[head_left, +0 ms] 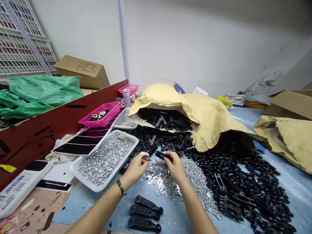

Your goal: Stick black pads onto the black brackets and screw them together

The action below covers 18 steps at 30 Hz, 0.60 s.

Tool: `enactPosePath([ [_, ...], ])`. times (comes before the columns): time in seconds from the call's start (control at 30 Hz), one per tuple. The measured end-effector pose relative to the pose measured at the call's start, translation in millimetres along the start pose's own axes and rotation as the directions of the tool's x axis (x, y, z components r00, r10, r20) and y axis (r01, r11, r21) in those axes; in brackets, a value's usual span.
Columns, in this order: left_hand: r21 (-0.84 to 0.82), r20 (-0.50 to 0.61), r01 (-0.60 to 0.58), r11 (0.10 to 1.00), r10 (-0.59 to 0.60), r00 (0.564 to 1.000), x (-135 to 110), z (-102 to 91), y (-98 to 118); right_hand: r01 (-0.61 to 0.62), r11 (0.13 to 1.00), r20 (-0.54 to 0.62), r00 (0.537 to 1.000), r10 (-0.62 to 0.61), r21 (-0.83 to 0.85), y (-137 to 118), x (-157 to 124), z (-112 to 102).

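Observation:
My right hand (175, 166) pinches a flat black plastic part (161, 155) between thumb and fingers, above a heap of small metal nuts (162, 180). To its left, my left hand (136, 166) has its fingers curled together, with white covers on the fingertips. Whatever it may hold is too small to make out. A pile of silver screws (195, 178) lies just right of my right hand. In front of me, three black arm-shaped pieces (145, 213) lie side by side on the blue table surface (117, 208).
A white tray of metal nuts (104, 187) stands left. Yellow sacks (165, 94) spill black parts at the back. A large heap of black pieces (246, 182) covers the right. A pink basket (107, 118) with scissors, a white scale (21, 188) and a red board (58, 110) are left.

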State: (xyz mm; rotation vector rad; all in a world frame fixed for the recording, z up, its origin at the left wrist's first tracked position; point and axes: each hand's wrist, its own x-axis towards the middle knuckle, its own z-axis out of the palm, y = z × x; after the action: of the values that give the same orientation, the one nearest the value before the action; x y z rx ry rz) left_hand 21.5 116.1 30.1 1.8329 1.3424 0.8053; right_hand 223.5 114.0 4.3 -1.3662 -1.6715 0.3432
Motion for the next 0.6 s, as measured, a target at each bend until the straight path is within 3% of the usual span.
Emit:
enactPosePath([
  [0.07, -0.039, 0.002, -0.015, 0.999, 0.015, 1.000, -3, 4.6, 8, -0.008, 0.997, -0.036, 0.999, 0.011, 0.075, -4, -7, -6],
  [0.17, -0.196, 0.133, -0.010, 0.981, 0.037, 0.990, -4, 16.1, 23, -0.010, 0.992, -0.049, 0.999, 0.016, 0.128, -17, -21, -10],
  [0.23, -0.339, 0.210, 0.033, 0.940, 0.041, 0.977, -2, 26.2, 32, -0.011, 0.994, -0.040, 0.999, 0.016, 0.113, -25, -30, -12],
  [0.3, -0.432, 0.197, 0.064, 0.900, 0.025, 0.980, 1, 35.6, 39, -0.016, 0.998, -0.018, 1.000, 0.017, 0.055, -25, -34, -17],
  [0.4, -0.473, 0.150, 0.102, 0.875, -0.034, 0.988, 7, 43.9, 40, -0.085, 0.991, -0.079, 0.994, 0.077, -0.107, -1, -27, -44],
  [0.5, -0.431, 0.200, 0.151, 0.890, -0.069, 0.977, 7, 45.3, 37, -0.256, 0.930, -0.276, 0.944, 0.182, -0.263, 42, -11, -85],
  [0.6, -0.375, 0.271, 0.182, 0.909, -0.081, 0.959, 3, 44.4, 35, -0.344, 0.880, -0.324, 0.916, 0.238, -0.326, 72, -2, -113],
])
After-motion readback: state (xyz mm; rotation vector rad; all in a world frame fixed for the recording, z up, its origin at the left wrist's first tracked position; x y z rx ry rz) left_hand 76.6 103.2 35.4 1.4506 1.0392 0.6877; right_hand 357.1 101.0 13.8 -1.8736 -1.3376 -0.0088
